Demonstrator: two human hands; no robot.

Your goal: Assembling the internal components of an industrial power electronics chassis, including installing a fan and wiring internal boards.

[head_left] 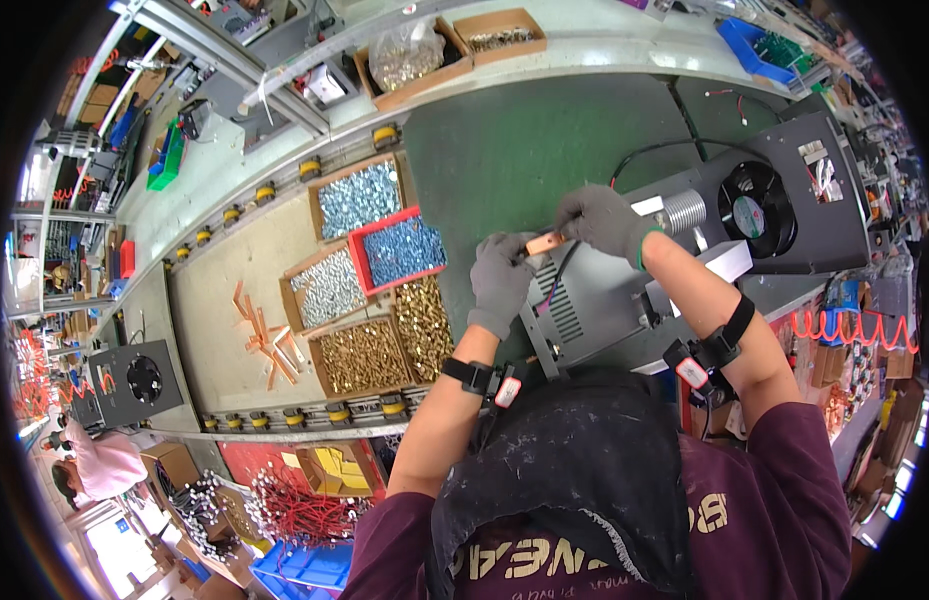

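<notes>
Both of my hands wear grey gloves. A short copper bar (544,243) spans the gap between them, above the grey slotted metal housing (594,305). My left hand (501,280) is closed on the bar's left end. My right hand (602,222) has its fingers curled together at the right end, pinching it. Just right of my right hand lie a ribbed metal cylinder (681,213) and a dark panel with a black fan (756,210). A thin dark wire hangs beneath the right fingers, over the slots.
To the left stand boxes of fasteners: silver screws (359,200), a red bin (356,250) of bluish screws, and brass-coloured pieces (364,358). Loose copper strips (269,340) lie beyond them. A roller rail (264,190) edges the line. Another person in pink (104,465) is at far left.
</notes>
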